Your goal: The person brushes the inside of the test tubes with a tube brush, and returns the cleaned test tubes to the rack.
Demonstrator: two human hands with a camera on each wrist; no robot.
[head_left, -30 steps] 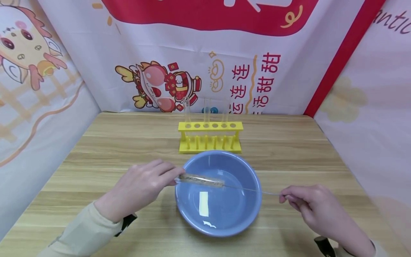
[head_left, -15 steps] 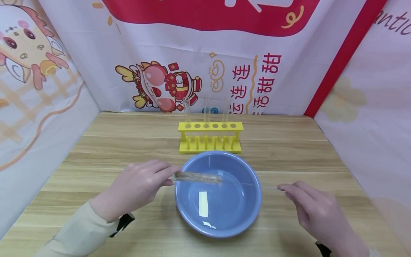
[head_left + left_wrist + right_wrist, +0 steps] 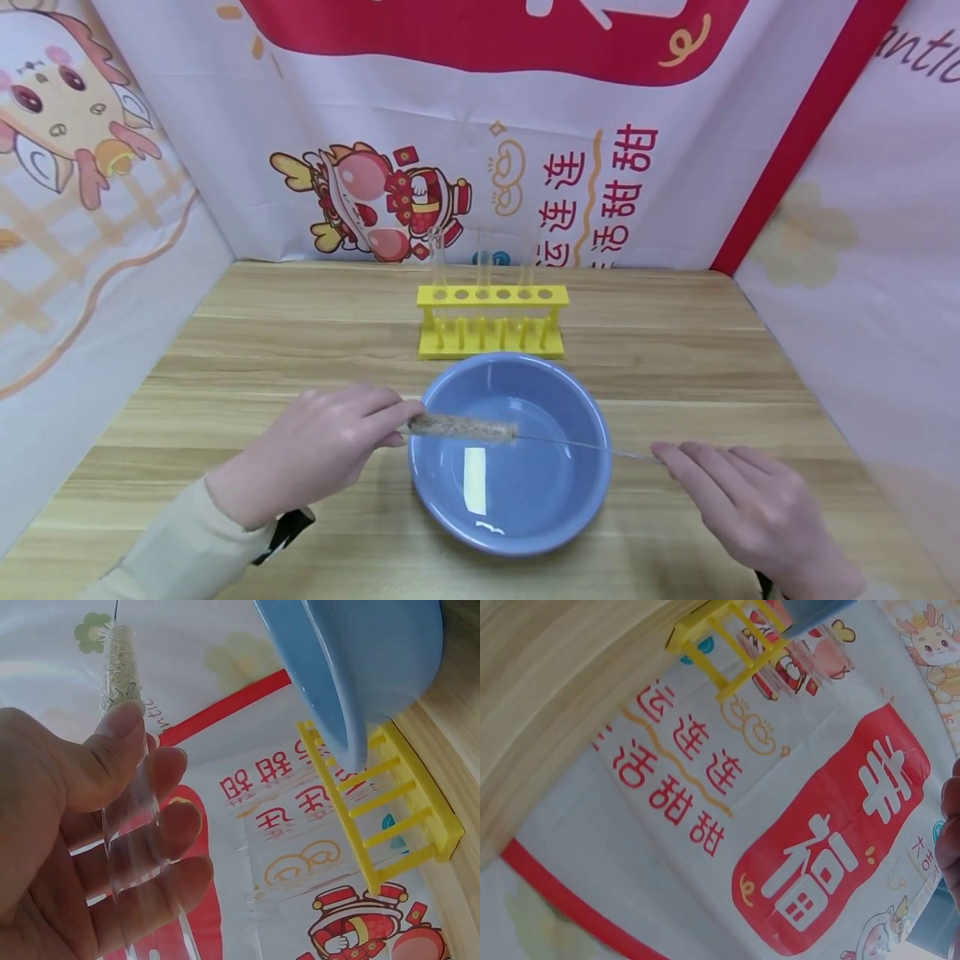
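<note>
My left hand [image 3: 322, 446] holds a clear test tube [image 3: 135, 859] between thumb and fingers, nearly level over the left part of a blue basin [image 3: 517, 533]. Inside the tube's mouth end lies the pale bristle head of a test tube brush [image 3: 461, 427]. From it a thin wire handle [image 3: 566, 442] runs right, across the basin's rim, to my right hand [image 3: 757, 508], which pinches its end. The left wrist view shows the bristles close above my thumb. Only some fingertips [image 3: 951, 832] of the right hand appear in the right wrist view.
Behind the basin stands a yellow test tube rack [image 3: 492, 296] with several holes and 3 clear tubes upright in it. Wood-grain tabletop [image 3: 262, 333] surrounds the basin. A printed cloth [image 3: 360, 92] hangs as a back wall, with more at the sides.
The tube and brush have shifted slightly left, rising and then dipping again. My right hand has turned, its fingers now straighter along the wire's end. Basin and rack have stayed put.
</note>
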